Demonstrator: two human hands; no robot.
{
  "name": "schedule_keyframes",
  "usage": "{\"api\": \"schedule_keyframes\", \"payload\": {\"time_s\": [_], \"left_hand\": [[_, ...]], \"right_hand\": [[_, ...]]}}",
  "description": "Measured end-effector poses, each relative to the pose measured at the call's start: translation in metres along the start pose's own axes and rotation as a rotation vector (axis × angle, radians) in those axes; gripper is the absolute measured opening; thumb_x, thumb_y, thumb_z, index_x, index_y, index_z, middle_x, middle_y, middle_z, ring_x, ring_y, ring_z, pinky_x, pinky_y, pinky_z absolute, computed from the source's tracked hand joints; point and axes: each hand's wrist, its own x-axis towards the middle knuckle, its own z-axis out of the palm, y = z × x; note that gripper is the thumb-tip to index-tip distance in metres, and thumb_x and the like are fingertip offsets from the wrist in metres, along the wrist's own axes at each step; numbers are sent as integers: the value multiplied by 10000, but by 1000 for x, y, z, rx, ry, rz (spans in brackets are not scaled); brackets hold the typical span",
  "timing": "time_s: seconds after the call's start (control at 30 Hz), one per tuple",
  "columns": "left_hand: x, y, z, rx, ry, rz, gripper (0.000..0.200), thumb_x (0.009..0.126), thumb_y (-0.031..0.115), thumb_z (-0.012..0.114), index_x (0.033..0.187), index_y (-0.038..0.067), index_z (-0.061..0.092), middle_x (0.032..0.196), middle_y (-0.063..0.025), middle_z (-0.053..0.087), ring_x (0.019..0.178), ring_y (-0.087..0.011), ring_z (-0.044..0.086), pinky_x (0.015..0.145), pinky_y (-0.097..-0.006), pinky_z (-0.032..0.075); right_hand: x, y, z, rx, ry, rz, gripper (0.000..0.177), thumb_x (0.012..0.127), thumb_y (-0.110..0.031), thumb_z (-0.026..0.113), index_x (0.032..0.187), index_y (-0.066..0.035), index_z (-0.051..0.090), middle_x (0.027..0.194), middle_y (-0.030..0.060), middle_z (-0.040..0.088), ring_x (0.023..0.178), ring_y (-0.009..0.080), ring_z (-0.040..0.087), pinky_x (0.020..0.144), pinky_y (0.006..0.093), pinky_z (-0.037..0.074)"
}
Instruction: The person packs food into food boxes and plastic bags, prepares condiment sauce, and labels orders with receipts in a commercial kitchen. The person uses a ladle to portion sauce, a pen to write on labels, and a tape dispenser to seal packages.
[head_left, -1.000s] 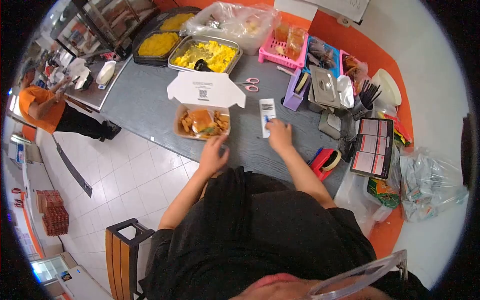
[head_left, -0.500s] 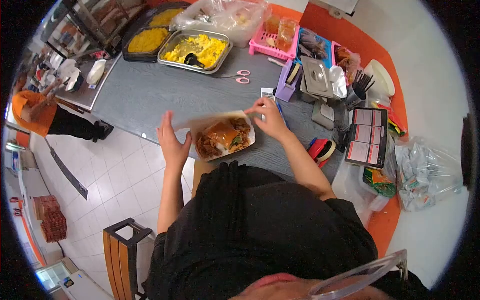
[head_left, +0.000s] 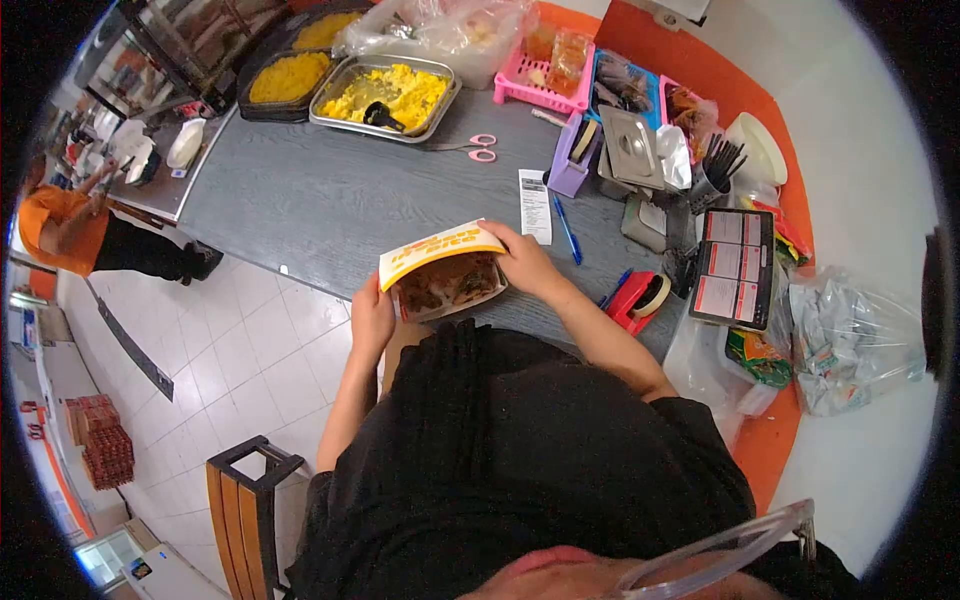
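Note:
A paper takeout box [head_left: 440, 252] sits at the near edge of the grey table, its white lid with yellow print bent partway over the tray. Beneath the lid, browned food [head_left: 452, 284] shows in shadow. My left hand [head_left: 372, 318] grips the lid's left corner, fingers partly hidden behind it. At the opposite corner, my right hand [head_left: 527, 264] holds the lid's right end with its thumb and fingers. Just beyond the right hand lie a printed receipt [head_left: 535, 205] and a blue pen [head_left: 567, 230].
Pink-handled scissors [head_left: 481, 148] and a metal tray of yellow food [head_left: 330, 112] lie farther back. To the right stand a purple tape dispenser [head_left: 570, 165], a red tape dispenser [head_left: 632, 308] and a tablet [head_left: 733, 265]. A person in orange [head_left: 70, 228] stands at left.
The lid has folded forward over the food, showing its printed side. My left hand has closed on its left corner, and the right hand has come lower, uncovering the receipt and pen.

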Motion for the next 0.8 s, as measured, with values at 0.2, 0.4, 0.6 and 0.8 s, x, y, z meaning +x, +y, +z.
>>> {"api": "schedule_keyframes", "payload": {"time_s": [0.2,0.4,0.6,0.8], "left_hand": [[-7,20,0,331,-224,-100,683,755,16,416,1354,78,92,926,-284,559,870,-417,542,745,-417,434],[-12,-48,30,241,-61,349,729,768,24,464,1349,22,23,1188,-282,429,997,-412,497,847,-401,404],[-11,-28,13,143,-226,126,824,775,134,559,1348,26,-23,1142,-265,474,1017,-383,501,840,-386,410],[-14,-21,-3,166,-309,256,967,691,313,684,1357,43,38,1338,-263,242,1168,-392,367,913,-377,379]], "right_hand": [[-5,-5,-4,-33,-73,36,486,743,-13,437,1223,-83,426,1042,186,571,948,337,556,821,349,427],[-28,10,14,69,-12,-86,515,722,58,436,1211,-104,447,1113,212,515,1018,347,511,861,343,398],[-6,6,0,59,-168,-22,491,748,-40,491,1231,-74,409,1287,237,339,1182,366,348,957,403,318],[-35,-8,-2,-533,-331,-81,771,748,-387,606,1313,-6,245,1368,247,177,1279,388,149,1023,519,120]]}}
